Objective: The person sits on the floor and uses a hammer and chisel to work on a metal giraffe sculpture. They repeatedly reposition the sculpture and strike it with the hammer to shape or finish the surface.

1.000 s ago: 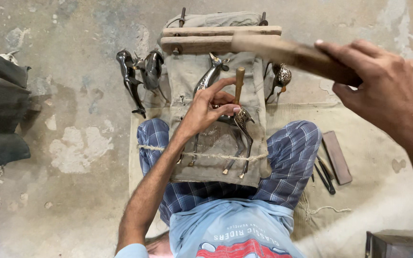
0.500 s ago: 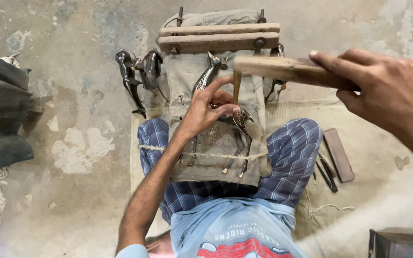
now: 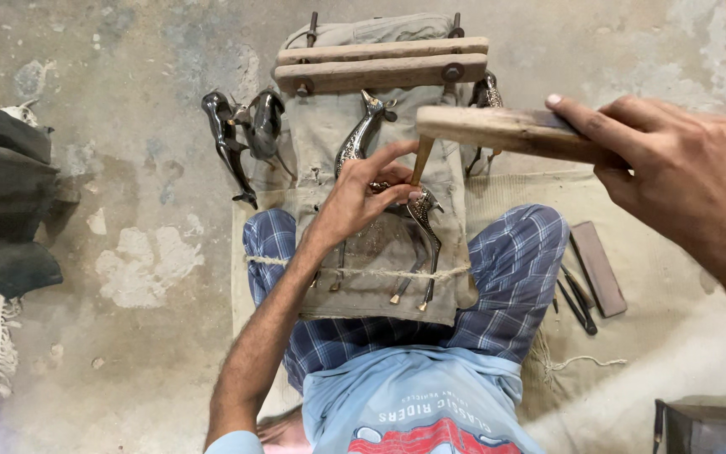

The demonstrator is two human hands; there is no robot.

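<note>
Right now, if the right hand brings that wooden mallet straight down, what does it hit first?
Most likely the top of the chisel that the left hand steadies on the metal deer figure. The right hand holds the wooden mallet just above it, though depth is uncertain.

Dark deer figurines [image 3: 241, 139], sharpening stone [image 3: 597, 267]

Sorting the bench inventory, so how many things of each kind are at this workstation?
Metal deer figures: 3, one under the left hand, two dark ones on the floor.
Wooden mallets: 1, in the right hand.
Chisels: 1, held by the left hand.
Flat sharpening stones: 1.
Total: 6
</note>
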